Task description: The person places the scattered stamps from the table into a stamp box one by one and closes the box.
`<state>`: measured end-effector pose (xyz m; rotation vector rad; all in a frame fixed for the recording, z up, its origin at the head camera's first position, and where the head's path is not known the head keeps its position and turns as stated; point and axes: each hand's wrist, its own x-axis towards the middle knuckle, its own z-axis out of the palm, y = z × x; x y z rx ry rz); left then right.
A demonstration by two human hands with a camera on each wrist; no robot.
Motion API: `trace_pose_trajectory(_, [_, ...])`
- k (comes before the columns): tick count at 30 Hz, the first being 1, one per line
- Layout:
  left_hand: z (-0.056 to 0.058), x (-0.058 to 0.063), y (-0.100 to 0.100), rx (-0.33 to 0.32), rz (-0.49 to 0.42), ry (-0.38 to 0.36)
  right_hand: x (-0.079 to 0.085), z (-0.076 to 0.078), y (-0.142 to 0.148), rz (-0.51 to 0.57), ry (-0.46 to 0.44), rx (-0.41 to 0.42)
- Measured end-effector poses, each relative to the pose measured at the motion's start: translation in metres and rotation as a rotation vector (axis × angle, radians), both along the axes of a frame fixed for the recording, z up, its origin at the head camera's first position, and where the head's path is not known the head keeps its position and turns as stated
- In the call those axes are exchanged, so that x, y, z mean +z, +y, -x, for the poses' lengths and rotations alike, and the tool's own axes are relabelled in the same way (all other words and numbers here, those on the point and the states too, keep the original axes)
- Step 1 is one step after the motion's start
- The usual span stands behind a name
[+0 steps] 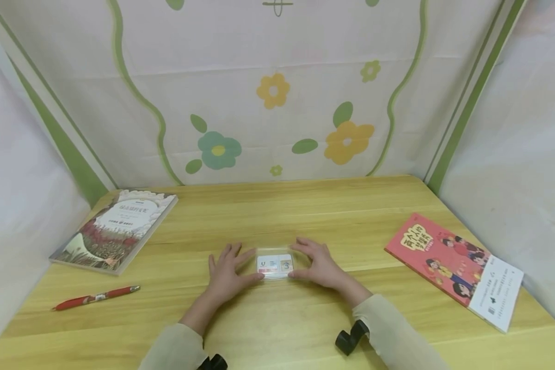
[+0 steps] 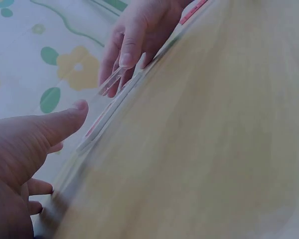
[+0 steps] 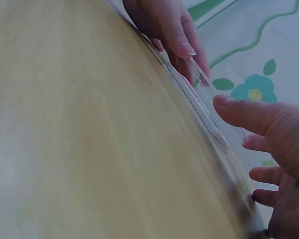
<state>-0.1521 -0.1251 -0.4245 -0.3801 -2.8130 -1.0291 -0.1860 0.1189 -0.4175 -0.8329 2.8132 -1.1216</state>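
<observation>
A small flat case with a white printed insert lies on the wooden table between both hands. Its clear plastic lid is raised a little above the white base and runs nearly parallel to it. My left hand holds the lid's left end between thumb and fingers, the other fingertips resting on the table. At the opposite end, my right hand pinches the lid between thumb and index finger. Both wrist views show a gap between lid and base.
A book with a plant-patterned cover lies at the back left, and a red pen in front of it. On the right is a pink and white book. A flowered curtain hangs behind the table.
</observation>
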Motion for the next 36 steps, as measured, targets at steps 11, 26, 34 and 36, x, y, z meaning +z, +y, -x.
trace_pose_trajectory(11, [0.0002, -0.0039, 0.0043, 0.006, 0.054, 0.03, -0.0051, 0.0, 0.0034, -0.059, 0.034, 0.02])
trace_pose_trajectory(26, [0.001, -0.0025, 0.0028, 0.014, 0.089, 0.036, -0.0082, 0.0012, 0.0017, -0.071, 0.036, 0.026])
trace_pose_trajectory(34, [0.0002, -0.0032, 0.0022, 0.024, 0.123, 0.031, -0.0054, -0.0015, -0.0014, -0.113, 0.038, 0.021])
trace_pose_trajectory(36, [0.0, -0.0029, 0.0022, 0.023, 0.13, 0.03, -0.0051, -0.0019, -0.0014, -0.122, 0.047, 0.022])
